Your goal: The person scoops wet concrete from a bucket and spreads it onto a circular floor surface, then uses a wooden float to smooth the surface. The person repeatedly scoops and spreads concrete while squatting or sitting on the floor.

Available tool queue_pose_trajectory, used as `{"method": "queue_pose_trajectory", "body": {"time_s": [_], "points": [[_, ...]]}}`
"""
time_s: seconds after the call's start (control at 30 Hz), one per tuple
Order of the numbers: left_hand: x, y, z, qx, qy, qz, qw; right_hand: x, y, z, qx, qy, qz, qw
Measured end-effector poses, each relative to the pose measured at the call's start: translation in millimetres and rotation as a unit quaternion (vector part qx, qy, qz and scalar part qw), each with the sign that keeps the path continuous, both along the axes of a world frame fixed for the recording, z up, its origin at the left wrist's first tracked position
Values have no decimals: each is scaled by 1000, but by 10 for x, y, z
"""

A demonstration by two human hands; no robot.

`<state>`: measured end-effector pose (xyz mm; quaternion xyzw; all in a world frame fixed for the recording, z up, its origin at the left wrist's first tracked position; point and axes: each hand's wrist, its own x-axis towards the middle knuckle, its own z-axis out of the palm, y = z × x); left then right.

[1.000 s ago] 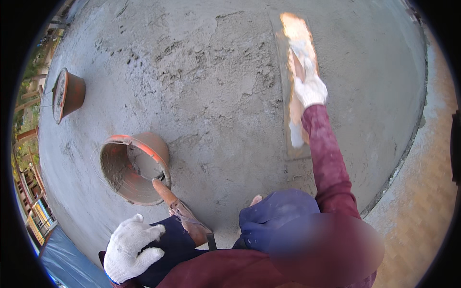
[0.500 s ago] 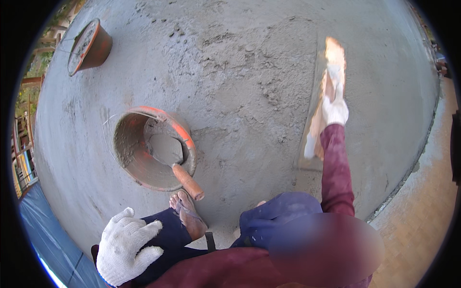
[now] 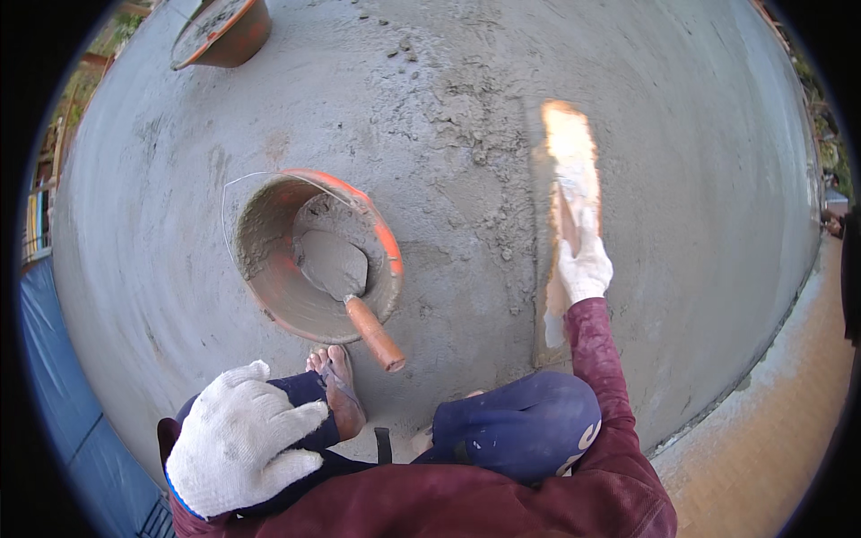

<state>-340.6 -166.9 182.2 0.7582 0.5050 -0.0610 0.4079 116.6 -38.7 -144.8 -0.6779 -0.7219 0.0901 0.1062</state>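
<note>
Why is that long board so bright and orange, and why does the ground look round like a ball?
Head view: low sunlight glares off the wooden float under the right hand, washing out its far end; the fisheye lens bends the flat wet cement into a dome, with black corners; the left hand looks oversized because it is near the lens.

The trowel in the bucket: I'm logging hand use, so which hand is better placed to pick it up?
Left, probably. The left hand is free on the knee, near the trowel handle; the right hand presses the float on the cement.
</note>
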Motion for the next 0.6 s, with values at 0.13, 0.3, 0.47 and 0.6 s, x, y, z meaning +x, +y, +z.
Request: {"method": "queue_pose_trajectory", "body": {"time_s": [0.13,0.3,0.47,0.6], "points": [[23,-107,97,13,51,-7,999,-300,1153,23,-62,2,-62,996],[85,115,-70,43,-26,-51,997,-1250,1733,136,-58,-33,81,994],[-113,-93,-72,64,-36,-33,997,-925,589,90,-119,27,130,984],[-223,-318,210,5,14,26,1000,-620,508,27,-116,8,45,992]]}}
